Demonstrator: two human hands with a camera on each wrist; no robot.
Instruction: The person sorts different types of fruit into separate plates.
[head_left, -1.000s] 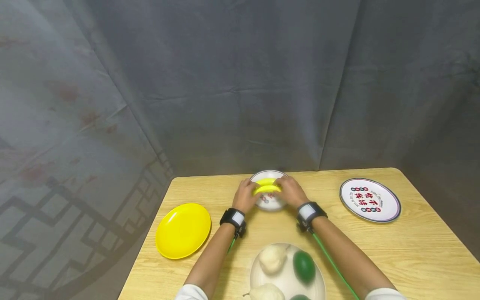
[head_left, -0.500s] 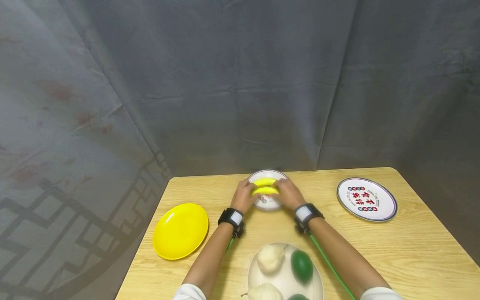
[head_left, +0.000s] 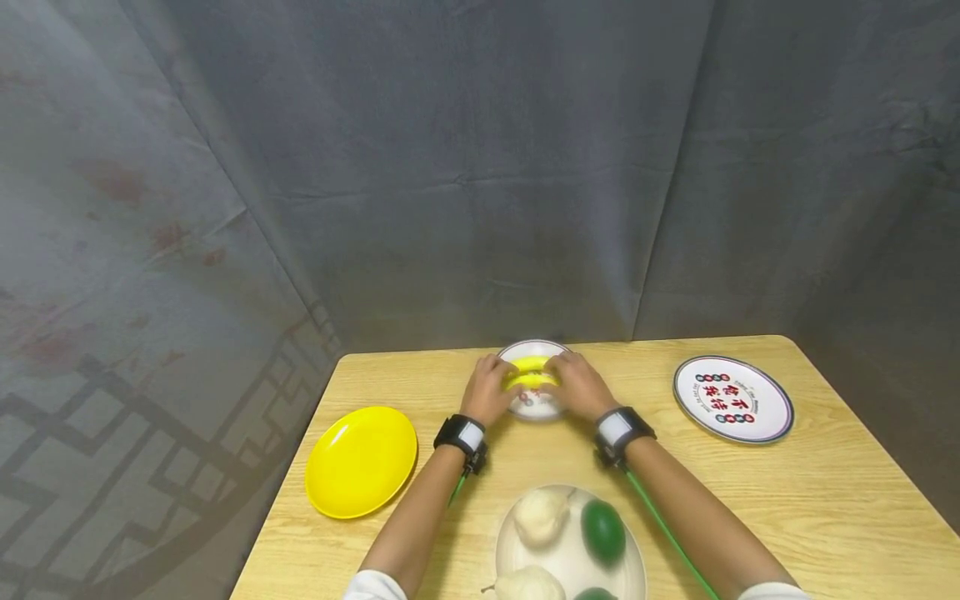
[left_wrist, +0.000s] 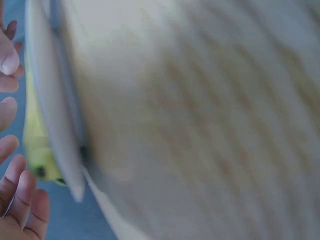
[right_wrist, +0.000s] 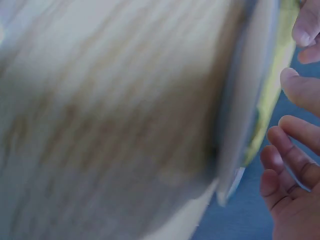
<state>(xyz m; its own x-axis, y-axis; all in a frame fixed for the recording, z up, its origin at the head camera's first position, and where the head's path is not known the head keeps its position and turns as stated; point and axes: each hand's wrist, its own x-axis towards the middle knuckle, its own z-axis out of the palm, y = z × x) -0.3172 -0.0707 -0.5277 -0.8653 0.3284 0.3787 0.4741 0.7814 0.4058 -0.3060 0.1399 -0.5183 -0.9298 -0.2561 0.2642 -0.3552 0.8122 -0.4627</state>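
Two yellow bananas [head_left: 531, 364] lie on a small white plate [head_left: 534, 412] with a dark rim at the table's far edge. My left hand [head_left: 486, 392] is at their left ends and my right hand [head_left: 585, 390] at their right ends. In the left wrist view, loose spread fingers [left_wrist: 24, 196] stand beside the plate's edge, close to a banana's dark tip [left_wrist: 44, 165]. The right wrist view shows parted, loosely bent fingers [right_wrist: 290, 145] alongside a yellow banana [right_wrist: 272, 90] over the plate. Neither hand grips anything there.
A cream plate [head_left: 504, 542] nearest me carries pale pears [head_left: 542, 517] and green oval fruits [head_left: 603, 532]. A yellow plate [head_left: 362, 462] lies left on the wooden table [head_left: 832, 500]; a white plate with red characters [head_left: 733, 400] lies right. Grey curtains [head_left: 480, 167] stand behind.
Both hands' fingers have loosened from the bananas, and the right hand has shifted slightly to the right. The bananas stay on the small plate.
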